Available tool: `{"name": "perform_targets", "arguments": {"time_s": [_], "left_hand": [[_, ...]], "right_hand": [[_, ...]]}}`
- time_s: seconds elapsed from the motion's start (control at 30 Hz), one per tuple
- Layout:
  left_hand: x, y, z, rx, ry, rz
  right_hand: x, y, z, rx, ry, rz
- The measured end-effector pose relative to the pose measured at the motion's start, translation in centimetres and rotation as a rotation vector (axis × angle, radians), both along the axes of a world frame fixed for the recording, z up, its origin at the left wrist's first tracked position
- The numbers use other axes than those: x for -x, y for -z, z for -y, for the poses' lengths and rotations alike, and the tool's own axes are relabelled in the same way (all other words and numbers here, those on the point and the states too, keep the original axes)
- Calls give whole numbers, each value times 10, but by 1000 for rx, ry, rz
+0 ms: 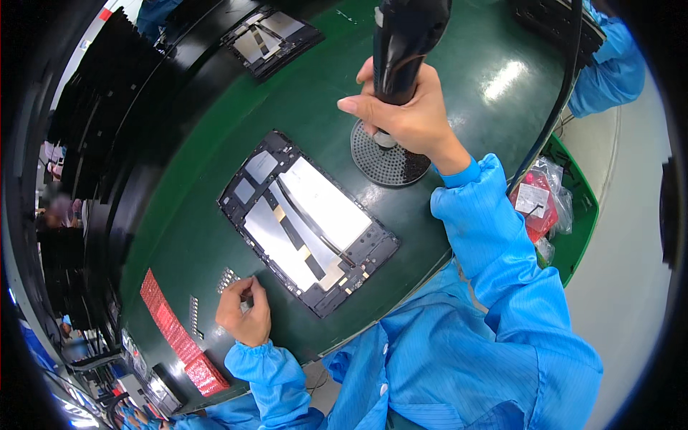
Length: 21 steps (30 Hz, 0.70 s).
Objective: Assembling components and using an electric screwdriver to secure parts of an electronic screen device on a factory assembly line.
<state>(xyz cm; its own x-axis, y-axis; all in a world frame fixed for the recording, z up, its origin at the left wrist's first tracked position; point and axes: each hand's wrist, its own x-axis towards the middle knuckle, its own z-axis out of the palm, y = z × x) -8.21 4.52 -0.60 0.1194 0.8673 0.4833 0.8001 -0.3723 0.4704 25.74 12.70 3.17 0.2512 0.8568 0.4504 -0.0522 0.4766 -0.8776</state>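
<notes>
My right hand (pixel 410 118) is wrapped around a black electric screwdriver (pixel 408 54), held upright with its lower end down at a round perforated screw plate (pixel 369 161). Small dark screws seem to fill part of the plate's right side. An opened tablet (pixel 308 222) lies at a slant in front of me, with silver battery panels and dark ribbon cables exposed. Beside its near left edge, my left hand (pixel 245 312) is closed, fingertips pressed together. Whatever is in those fingers is hidden. A small strip of metallic parts (pixel 228 278) shows just beyond them.
Red bubble wrap (pixel 172 326) and another parts strip (pixel 195 315) lie on the left of the green table. A second opened tablet (pixel 269 39) sits on the far side. At right, a green bin (pixel 584 222) holds plastic bags; a black cable (pixel 555 107) hangs nearby. Co-workers' blue sleeves (pixel 620 68) show.
</notes>
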Motion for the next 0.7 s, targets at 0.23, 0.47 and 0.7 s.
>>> {"name": "perform_targets", "arguments": {"time_s": [0.23,0.47,0.7], "left_hand": [[-22,1,2,54,34,48],[-20,5,1,89,14,90],[-6,6,-3,122,-97,78]], "right_hand": [[3,3,-2,-43,17,-2],[2,6,-3,-58,9,-31],[3,5,-2,-57,26,-22]]}}
